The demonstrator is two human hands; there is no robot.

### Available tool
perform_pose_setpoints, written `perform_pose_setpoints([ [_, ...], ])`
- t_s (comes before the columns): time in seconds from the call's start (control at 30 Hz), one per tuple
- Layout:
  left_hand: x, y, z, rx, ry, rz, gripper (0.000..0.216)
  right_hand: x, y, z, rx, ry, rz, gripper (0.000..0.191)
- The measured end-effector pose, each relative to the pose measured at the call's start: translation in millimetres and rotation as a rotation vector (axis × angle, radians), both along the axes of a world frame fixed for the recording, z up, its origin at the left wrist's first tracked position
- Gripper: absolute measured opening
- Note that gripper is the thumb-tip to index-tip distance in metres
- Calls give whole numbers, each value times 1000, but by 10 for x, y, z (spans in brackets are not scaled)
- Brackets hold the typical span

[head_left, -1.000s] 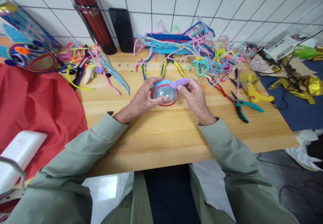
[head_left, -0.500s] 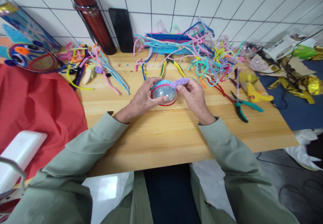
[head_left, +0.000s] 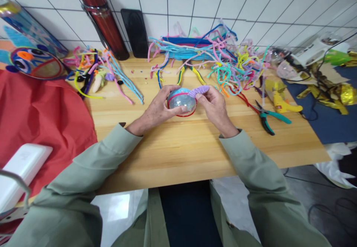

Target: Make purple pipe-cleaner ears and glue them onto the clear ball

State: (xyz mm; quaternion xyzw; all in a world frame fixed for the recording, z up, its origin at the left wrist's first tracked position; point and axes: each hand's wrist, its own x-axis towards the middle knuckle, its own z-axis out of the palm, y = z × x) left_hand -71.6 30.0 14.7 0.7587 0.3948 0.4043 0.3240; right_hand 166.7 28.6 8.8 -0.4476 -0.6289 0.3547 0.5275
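My left hand (head_left: pixel 164 107) is closed around a clear plastic ball (head_left: pixel 178 103) with blue on its upper side and red pipe cleaner strips around it. Its thumb presses on the near face of the ball. Between the thumb and fingers of my right hand (head_left: pixel 213 106) is a purple piece of bent pipe cleaner (head_left: pixel 199 90), whose left end touches or overlaps the ball's upper right side; I cannot tell if it is attached. Just beyond the hands lie yellow-and-black handled pliers (head_left: pixel 197 75), their jaws hidden under a heap of pipe cleaners (head_left: pixel 189 48).
Teal-handled pliers (head_left: pixel 270 117) and a yellow glue gun (head_left: pixel 283 100) lie on the right. At the back left stand a red thermos (head_left: pixel 103 24) and a black phone (head_left: pixel 135 33). Red cloth (head_left: pixel 55 117) with a white power bank (head_left: pixel 26 169) covers the table's left side.
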Motion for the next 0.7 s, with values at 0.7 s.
perform_pose_setpoints([
  [0.7,13,-26,31,-11,0,0,66,29,-25,88,38,-100,-1,24],
])
